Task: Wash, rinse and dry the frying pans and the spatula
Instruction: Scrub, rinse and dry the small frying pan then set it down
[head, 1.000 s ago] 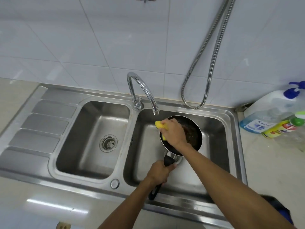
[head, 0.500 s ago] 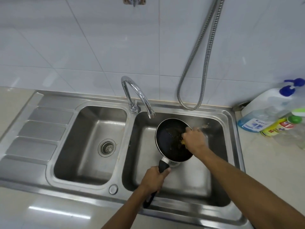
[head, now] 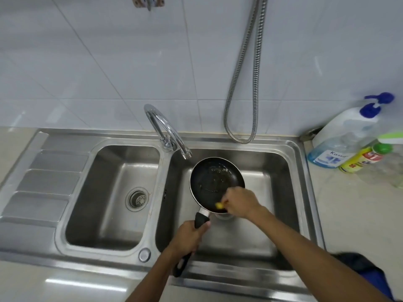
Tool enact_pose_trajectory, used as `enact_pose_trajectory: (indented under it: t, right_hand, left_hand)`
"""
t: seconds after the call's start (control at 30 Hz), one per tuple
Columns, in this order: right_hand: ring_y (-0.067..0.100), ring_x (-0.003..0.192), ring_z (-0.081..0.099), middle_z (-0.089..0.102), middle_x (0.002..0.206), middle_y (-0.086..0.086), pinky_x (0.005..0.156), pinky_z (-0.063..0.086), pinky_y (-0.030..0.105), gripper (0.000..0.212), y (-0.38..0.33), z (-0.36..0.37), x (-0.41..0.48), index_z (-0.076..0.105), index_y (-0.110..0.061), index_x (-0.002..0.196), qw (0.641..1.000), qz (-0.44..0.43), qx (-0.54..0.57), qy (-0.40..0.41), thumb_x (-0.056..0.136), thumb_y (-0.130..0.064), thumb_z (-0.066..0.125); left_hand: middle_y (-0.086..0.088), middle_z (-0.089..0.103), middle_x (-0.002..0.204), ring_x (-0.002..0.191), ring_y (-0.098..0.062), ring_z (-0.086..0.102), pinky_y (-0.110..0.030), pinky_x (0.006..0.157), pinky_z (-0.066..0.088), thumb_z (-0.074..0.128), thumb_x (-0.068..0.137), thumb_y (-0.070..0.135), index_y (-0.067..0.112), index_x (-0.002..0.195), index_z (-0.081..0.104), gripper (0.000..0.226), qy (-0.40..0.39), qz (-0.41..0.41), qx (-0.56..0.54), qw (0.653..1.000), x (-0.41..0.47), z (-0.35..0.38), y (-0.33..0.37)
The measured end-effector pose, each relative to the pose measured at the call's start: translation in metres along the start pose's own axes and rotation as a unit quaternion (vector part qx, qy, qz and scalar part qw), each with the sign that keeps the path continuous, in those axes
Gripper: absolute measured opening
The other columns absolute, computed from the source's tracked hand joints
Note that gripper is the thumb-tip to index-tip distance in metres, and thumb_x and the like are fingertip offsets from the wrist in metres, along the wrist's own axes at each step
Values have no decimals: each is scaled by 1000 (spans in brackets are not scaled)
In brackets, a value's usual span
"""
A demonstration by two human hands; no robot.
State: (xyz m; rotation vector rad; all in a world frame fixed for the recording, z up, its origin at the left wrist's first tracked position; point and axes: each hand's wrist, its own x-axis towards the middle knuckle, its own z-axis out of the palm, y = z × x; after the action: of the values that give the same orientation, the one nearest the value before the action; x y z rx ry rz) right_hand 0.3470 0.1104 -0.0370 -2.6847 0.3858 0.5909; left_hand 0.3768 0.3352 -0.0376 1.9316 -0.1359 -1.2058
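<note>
A small black frying pan (head: 212,179) with greasy residue is held over the right sink basin (head: 272,166), just below the tap spout. My left hand (head: 188,238) grips its black handle. My right hand (head: 239,202) presses a yellow sponge (head: 219,205) against the pan's near rim; only a small corner of the sponge shows. No spatula or second pan is visible.
A chrome tap (head: 165,131) curves over the divider. The left basin (head: 113,192) holds only its drain strainer, with a ribbed drainboard (head: 41,182) beyond. Soap bottles (head: 346,138) stand on the right counter. A metal hose (head: 246,83) hangs on the tiled wall.
My right hand has swept the sponge from the pan's far left rim, across its right side, down to the near edge by the handle. The left hand keeps hold of the handle.
</note>
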Motion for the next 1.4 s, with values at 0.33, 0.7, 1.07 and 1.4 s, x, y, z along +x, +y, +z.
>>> enact_pose_trajectory:
  t: [0.33, 0.7, 1.07, 1.4]
  right_hand:
    - [33, 99, 66, 72, 109, 7, 82, 53, 38, 25, -32, 13, 36, 74, -21, 104, 940, 135, 264, 170, 96, -38, 59]
    - [29, 110, 58, 63, 117, 4, 89, 52, 36, 24, 38, 37, 2, 73, -23, 111, 994, 47, -98, 20, 92, -19, 58]
    - [14, 86, 65, 70, 96, 0, 83, 49, 27, 14, -44, 14, 21, 79, -21, 101, 928, 0, 329, 177, 90, -24, 73]
    - [34, 98, 65, 68, 108, 11, 81, 55, 37, 18, 40, -2, 36, 76, -14, 100, 988, 126, -17, 89, 87, -16, 64]
  left_hand:
    - [6, 50, 47, 43, -11, 49, -30, 54, 45, 63, 95, 51, 20, 64, 50, 46, -54, -5, 108, 993, -2, 16, 2]
    - [7, 52, 54, 48, -9, 50, -29, 53, 44, 62, 95, 50, 21, 74, 55, 37, -64, 0, 125, 990, 4, -4, -8]
    - [4, 54, 52, 44, -15, 53, -30, 54, 46, 58, 96, 53, 17, 73, 57, 43, -26, 28, 130, 991, 9, -5, 20]
    - [5, 54, 65, 56, -12, 51, -28, 54, 38, 58, 95, 53, 24, 69, 50, 40, -9, 58, 272, 960, 8, -2, 1]
